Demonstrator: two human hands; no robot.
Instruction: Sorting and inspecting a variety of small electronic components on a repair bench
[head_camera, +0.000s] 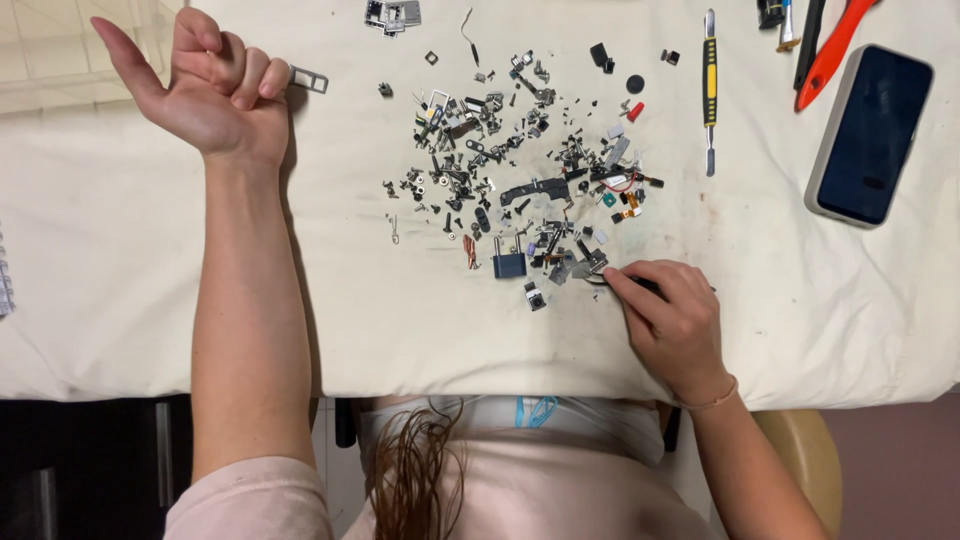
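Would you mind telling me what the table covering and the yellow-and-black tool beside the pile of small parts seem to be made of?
The table covering looks like cream woven cloth: matt, creased, stained. The yellow-and-black tool seems to have a moulded plastic or rubber grip and bare metal tips, which glint grey. The pile of small parts looks mostly metallic.

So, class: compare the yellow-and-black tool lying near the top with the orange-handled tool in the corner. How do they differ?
The yellow-and-black tool lies straight up and down in the picture; the orange-handled tool lies on a slant. The first shows whole, with metal tips at both ends; the second is cut off by the top edge. The first lies alone; the second sits beside dark tools. Both rest on the white cloth, untouched by either hand.
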